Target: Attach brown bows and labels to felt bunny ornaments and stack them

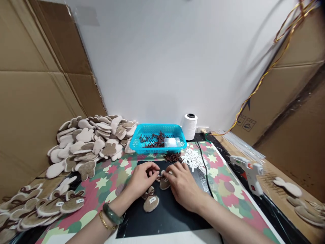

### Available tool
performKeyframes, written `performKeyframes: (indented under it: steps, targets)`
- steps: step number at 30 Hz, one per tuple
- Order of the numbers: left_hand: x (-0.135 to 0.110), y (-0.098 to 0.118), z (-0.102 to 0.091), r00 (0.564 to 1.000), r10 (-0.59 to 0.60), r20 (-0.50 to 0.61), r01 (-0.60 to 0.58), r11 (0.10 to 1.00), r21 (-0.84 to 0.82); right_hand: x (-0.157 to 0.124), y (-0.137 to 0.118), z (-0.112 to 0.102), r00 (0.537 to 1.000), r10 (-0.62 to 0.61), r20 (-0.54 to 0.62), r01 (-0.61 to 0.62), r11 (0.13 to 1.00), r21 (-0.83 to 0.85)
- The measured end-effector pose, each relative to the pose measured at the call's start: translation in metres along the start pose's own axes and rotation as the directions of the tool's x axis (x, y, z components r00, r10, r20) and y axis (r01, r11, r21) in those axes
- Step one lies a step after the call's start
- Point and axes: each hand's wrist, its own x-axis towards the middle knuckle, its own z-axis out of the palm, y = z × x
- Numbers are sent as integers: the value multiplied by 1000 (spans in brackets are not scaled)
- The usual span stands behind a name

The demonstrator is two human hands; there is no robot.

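Brown felt bunny [165, 184] lies on the black mat [167, 220] between my hands, my left hand [140, 179] and right hand [181, 186] curled closed, pinching its dark tie [160, 177]. One tied, labelled piece [151, 200] lies just nearer me, more tied pieces [43, 206] are heaped at my left, and a larger pile of bare felt shapes [88, 142] sits beyond.

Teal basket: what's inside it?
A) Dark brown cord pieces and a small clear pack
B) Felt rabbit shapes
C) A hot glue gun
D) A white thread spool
A: the teal plastic basket holds tangled dark brown cord pieces beside a small clear pack.
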Motion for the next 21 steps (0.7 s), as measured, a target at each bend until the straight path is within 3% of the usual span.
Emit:
performKeyframes:
  steps: [3,5,10,14,17,19,21]
  targets:
    - [4,4,-3,999,42,-33,-42,999,-12,3,27,-17,985,155,-82,-159,986,-45]
    - [7,8,-3,997,66,-37,-66,998,-9,5,46,-21,972,224,-72,-231,967,-110]
    - [14,18,1,992,127,-21,-126,992,23,7,69,-9,950,313,1,-313,947,-72]
    - [19,31,6,983,182,0,-182,983,32,5,75,-10,918,382,-112,-360,916,176]
    - [24,42,12,979,204,6,-204,979,-32,3,78,-19,894,427,-135,-291,782,551]
    - [27,49,17,988,148,32,-142,979,-145,1,75,-22,880,446,-161,-217,680,700]
    - [28,52,24,994,57,97,-25,954,-299,-1,69,-22,867,428,-256,-133,693,708]
